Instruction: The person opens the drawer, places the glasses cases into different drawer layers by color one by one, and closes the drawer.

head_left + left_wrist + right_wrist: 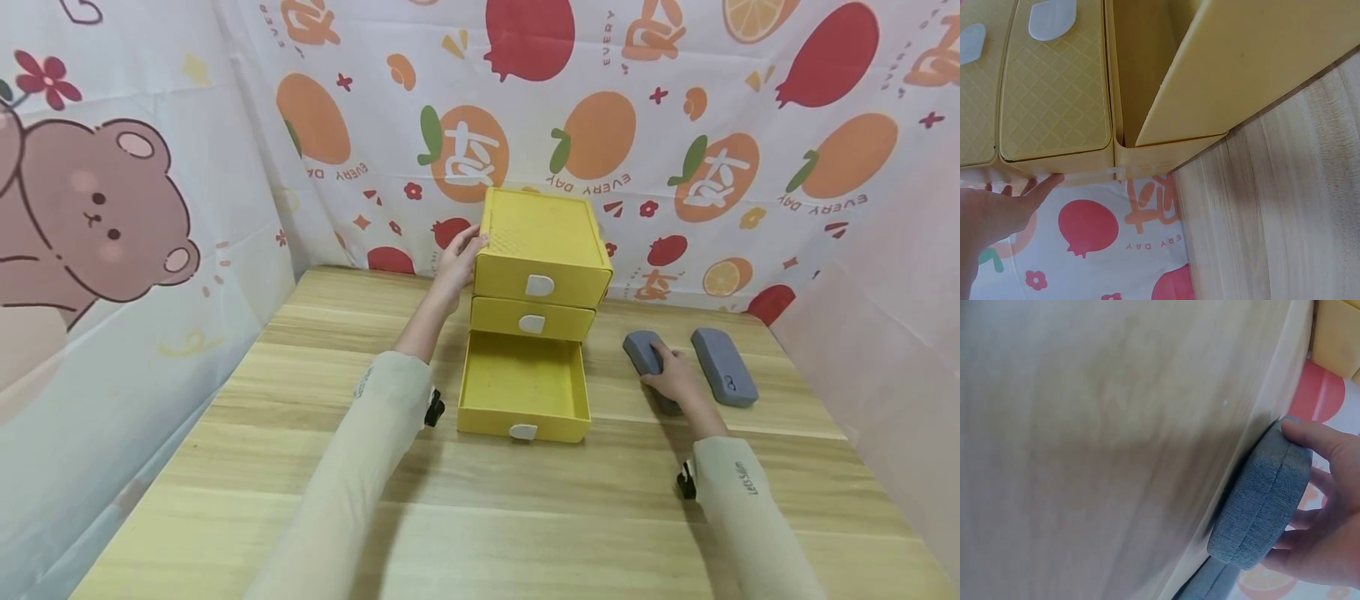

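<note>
A yellow three-tier drawer box (543, 221) stands at the back of the table, its bottom drawer (525, 379) pulled out and bare inside. My left hand (456, 265) rests against the box's left side, fingers extended along it; the left wrist view shows the fingertips touching the side wall beside the middle drawer (1057, 94). To the right, my right hand (675, 379) grips a grey-blue glasses case (641, 350), thumb on one side and fingers on the other. The right wrist view shows that case (1260, 500) close over the wooden surface.
A second grey-blue glasses case (723, 367), with a small glasses mark, lies right of the held one. Printed cloth (585, 92) hangs behind the wooden table (517, 517) and along both sides. White pull tabs (523, 432) sit on the drawer fronts.
</note>
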{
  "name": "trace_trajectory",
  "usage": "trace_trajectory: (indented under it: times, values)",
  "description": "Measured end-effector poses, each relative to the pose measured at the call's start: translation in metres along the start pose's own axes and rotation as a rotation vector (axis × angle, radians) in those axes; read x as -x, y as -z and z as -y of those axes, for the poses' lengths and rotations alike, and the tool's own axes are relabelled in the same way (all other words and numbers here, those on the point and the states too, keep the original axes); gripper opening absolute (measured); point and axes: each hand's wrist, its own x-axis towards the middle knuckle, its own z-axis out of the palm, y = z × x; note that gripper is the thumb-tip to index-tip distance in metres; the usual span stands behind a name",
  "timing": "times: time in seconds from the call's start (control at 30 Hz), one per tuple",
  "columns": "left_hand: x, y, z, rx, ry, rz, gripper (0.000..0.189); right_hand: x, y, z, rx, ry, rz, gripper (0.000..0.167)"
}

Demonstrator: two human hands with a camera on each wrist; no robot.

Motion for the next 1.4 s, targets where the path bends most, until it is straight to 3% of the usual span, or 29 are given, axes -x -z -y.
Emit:
trace_trajectory:
  times: [0.5, 0.93, 1.4]
  values:
    - [-0.002, 0.000, -0.005, -0.001, 0.015, -0.019, 0.054, 0.007, 0.005, 0.007, -0.051, 0.077, -0.050, 0.071]
    - [-0.001, -0.002, -0.003, 0.014, 0.032, -0.019, 0.056, 0.033, 0.007, 0.018, -0.009, 0.148, -0.039, 0.066]
    - [0.001, -0.002, -0.003, 0.019, 0.039, -0.025, 0.054, 0.067, 0.022, 0.047, -0.053, 0.329, -0.065, 0.061]
